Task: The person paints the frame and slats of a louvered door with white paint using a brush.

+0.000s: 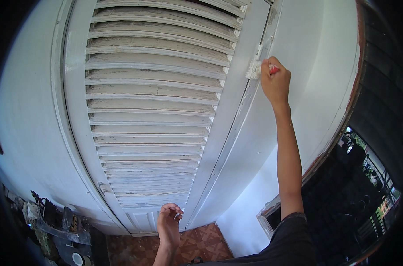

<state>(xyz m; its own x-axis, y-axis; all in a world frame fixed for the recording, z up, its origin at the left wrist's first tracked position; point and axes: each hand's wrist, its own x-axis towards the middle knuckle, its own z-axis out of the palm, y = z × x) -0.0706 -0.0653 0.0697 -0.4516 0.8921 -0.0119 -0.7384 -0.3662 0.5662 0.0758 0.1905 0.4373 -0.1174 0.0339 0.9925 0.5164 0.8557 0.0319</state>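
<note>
My right hand [276, 80] is raised at the upper right, its fingers closed round a paintbrush. Of the paintbrush [254, 70], the white-coated bristles and a bit of red handle show; the rest is inside my fist. Its bristles rest against the door frame [250, 95], along the right edge of a white louvred door [155, 82]. Many of the slats look worn, with dark streaks and bare patches. Low in the middle, in front of the door's bottom panel, my left hand [168, 221] hangs with loosely curled fingers apart, and I see nothing in it.
Reddish patterned tiles [201, 241] cover the floor below. A dark cluttered stand [66, 226] with a white cup-like object [80, 259] is at the lower left. On the right, a white wall [330, 66] ends at a dark opening with a chipped reddish edge [350, 106].
</note>
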